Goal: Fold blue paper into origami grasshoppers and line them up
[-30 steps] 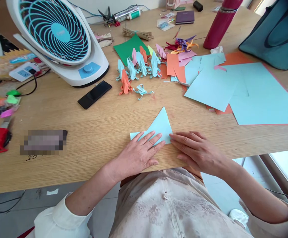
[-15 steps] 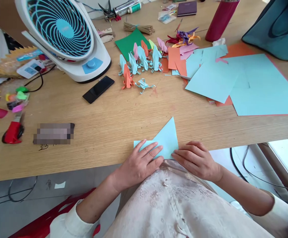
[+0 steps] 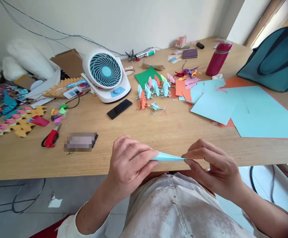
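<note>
A folded light blue paper is held just above the table's front edge, seen nearly edge-on and narrowing to a point at the right. My left hand wraps round its left part, thumb and fingers pressed on it, hiding that end. My right hand pinches the pointed right tip between thumb and fingers. Beyond the hands stand several small folded paper figures, light blue ones and an orange one. A flatter light blue figure lies in front of them.
On the wooden table are a fan, a black phone, red-handled scissors and a blurred-out item. Large light blue sheets, a red bottle and a teal bag occupy the right.
The paper has been lifted off the table and turned edge-on. My left hand went from lying flat on it to gripping it; my right hand now pinches its tip. The view has tilted up.
</note>
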`<state>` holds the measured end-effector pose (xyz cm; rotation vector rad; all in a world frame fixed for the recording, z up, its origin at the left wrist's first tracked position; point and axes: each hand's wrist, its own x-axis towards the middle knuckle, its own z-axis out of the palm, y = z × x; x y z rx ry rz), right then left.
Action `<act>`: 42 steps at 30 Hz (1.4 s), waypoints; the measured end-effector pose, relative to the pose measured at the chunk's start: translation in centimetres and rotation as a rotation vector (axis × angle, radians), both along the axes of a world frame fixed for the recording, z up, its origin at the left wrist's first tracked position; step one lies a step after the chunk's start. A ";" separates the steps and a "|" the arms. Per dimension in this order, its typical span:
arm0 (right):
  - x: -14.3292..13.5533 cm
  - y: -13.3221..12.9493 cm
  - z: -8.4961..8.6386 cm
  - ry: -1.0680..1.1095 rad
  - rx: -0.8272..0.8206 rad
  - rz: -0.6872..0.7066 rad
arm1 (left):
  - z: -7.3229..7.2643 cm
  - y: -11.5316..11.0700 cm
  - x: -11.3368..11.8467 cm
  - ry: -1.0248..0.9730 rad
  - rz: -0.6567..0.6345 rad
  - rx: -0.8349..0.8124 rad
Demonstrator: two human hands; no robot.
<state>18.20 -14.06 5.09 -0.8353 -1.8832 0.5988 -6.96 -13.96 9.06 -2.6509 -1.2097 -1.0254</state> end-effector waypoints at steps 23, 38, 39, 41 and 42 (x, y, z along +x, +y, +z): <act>-1.7 -0.1 1.2 0.052 -0.082 0.026 | 2.3 0.9 3.5 0.142 -0.124 -0.235; -1.4 0.6 0.3 0.073 -0.126 -0.002 | 1.4 2.0 4.9 0.203 -0.171 -0.117; -1.4 0.5 0.3 0.066 -0.120 -0.003 | 1.4 2.1 4.9 0.210 -0.181 -0.107; -1.3 0.4 0.2 0.072 -0.122 -0.005 | 1.5 2.1 4.7 0.205 -0.194 -0.124; -1.2 0.4 0.1 0.088 -0.130 -0.007 | 1.6 2.2 4.5 0.195 -0.194 -0.146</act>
